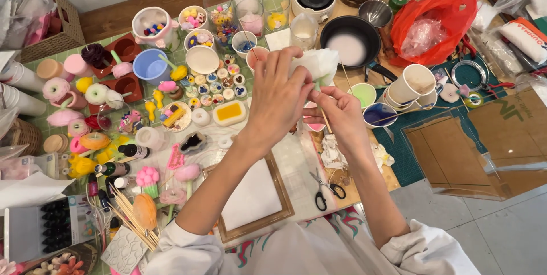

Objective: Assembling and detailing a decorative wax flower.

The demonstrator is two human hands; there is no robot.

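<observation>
My left hand (pixel 279 95) is raised over the crowded craft table, fingers curled around a white, petal-like wax flower (pixel 319 63). My right hand (pixel 337 112) sits just below and right of it, pinching the thin wooden stick (pixel 325 120) that comes down from the flower. Both hands touch the same piece. Under them lie a white sheet in a wooden frame (pixel 253 195), crumpled white scraps (pixel 333 152) and black-handled scissors (pixel 325 189).
A black pan of white wax (pixel 350 44), a red plastic bag (pixel 436 21) and paper cups (pixel 419 81) stand behind. Small candles, moulds and colour bowls fill the left side. Wooden skewers (pixel 131 215) and dye bottles (pixel 114 168) lie near left. Clear sheets (pixel 484 149) lie at right.
</observation>
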